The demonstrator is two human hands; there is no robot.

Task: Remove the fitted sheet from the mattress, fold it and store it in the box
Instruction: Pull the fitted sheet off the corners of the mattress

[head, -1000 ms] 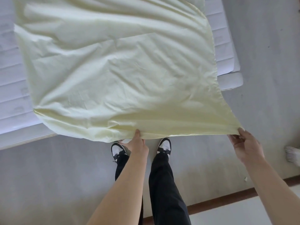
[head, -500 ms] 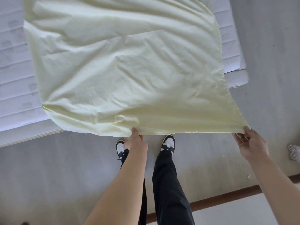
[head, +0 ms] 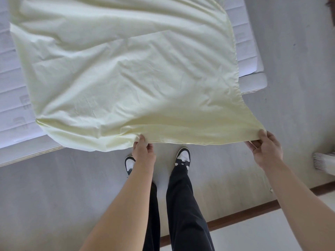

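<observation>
Both our hands pinch the near edge of the pale yellow fitted sheet (head: 126, 73): our left hand (head: 143, 154) grips it near the middle, our right hand (head: 266, 151) at the near right corner. Beyond them the sheet lies spread, partly folded, over the white mattress (head: 10, 109).

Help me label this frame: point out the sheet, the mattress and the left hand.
sheet (head: 126, 78), head view, middle of cloth.
mattress (head: 14, 109), head view, bare quilted top.
left hand (head: 144, 153), head view, back of hand.

Right hand (head: 266, 151) drawn inward along sheet (head: 126, 78) edge; hands closer together; grip unchanged.
</observation>
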